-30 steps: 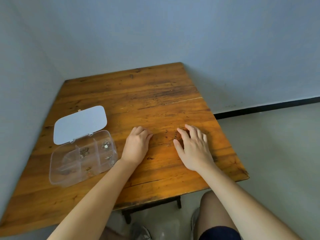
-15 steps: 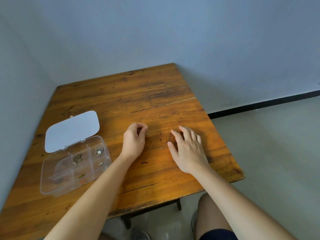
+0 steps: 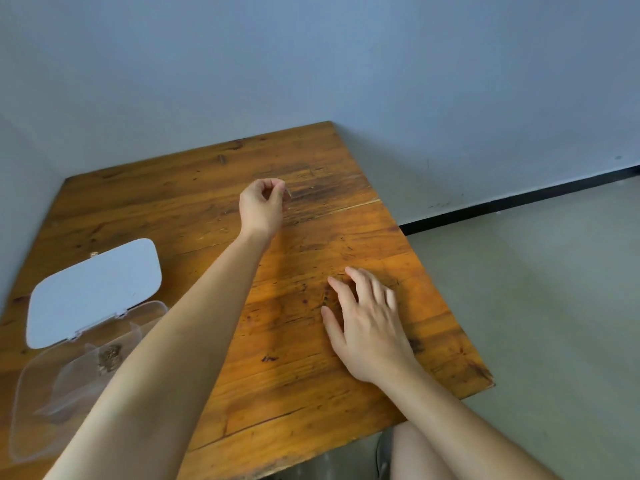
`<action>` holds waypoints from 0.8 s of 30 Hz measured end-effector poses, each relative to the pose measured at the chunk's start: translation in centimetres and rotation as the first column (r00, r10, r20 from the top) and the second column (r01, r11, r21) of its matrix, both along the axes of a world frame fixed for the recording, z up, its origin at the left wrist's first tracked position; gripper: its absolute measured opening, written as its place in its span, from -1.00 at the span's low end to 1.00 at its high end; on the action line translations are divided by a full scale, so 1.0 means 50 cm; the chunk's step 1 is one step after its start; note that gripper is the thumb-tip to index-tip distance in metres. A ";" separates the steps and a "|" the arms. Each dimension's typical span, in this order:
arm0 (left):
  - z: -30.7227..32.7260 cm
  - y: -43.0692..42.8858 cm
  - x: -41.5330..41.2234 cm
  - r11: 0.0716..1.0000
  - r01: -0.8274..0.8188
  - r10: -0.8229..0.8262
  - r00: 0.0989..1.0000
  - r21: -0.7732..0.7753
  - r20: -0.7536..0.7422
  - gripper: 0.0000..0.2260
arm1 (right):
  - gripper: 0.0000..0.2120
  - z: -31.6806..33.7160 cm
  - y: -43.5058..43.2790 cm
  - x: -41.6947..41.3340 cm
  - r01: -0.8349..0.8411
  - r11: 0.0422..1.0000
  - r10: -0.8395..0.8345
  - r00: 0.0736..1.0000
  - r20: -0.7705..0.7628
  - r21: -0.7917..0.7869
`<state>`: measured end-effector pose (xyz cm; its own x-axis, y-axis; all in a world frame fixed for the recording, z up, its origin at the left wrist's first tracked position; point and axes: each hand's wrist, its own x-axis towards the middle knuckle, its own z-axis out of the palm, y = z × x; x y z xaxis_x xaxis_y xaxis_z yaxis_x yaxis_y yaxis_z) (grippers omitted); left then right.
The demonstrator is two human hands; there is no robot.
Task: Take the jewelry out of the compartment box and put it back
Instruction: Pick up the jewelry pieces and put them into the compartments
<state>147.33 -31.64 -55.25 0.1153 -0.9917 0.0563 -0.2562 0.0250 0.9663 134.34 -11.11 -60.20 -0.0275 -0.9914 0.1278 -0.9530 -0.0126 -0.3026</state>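
The left hand [image 3: 262,206] pinches something tiny, far right of the box [image 3: 65,386]. The right hand [image 3: 367,327] lies flat, fingers spread.

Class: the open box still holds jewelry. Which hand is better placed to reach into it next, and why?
Probably the left. The box lies on the left side, under that forearm; the left hand is raised and free to swing back. The right hand rests flat, farther away.

Left hand [image 3: 262,206] raised with fingers pinched together; right hand [image 3: 367,327] flat on the wooden table [image 3: 194,202] beside the open compartment box [image 3: 69,375]
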 end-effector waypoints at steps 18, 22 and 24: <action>0.042 0.148 0.123 0.978 0.182 -0.201 0.951 0.101 0.236 -0.45 | -0.48 0.004 0.001 -0.005 0.003 1.000 -0.003 1.000 -0.025 -0.001; 0.075 0.236 0.240 0.991 0.128 -0.135 0.916 0.045 0.378 -0.39 | -0.48 0.005 0.002 0.000 0.014 1.000 -0.013 0.999 -0.045 0.026; 0.078 0.278 0.309 0.998 0.051 -0.061 0.888 0.033 0.456 -0.42 | -0.48 0.005 -0.001 0.003 0.032 0.998 -0.030 0.999 -0.040 0.047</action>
<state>162.77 -17.76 -51.36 0.0263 -0.9972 0.0694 -0.6676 0.0342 0.7437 134.51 -11.17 -59.96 -0.0543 -0.9952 0.0819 -0.9639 0.0309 -0.2644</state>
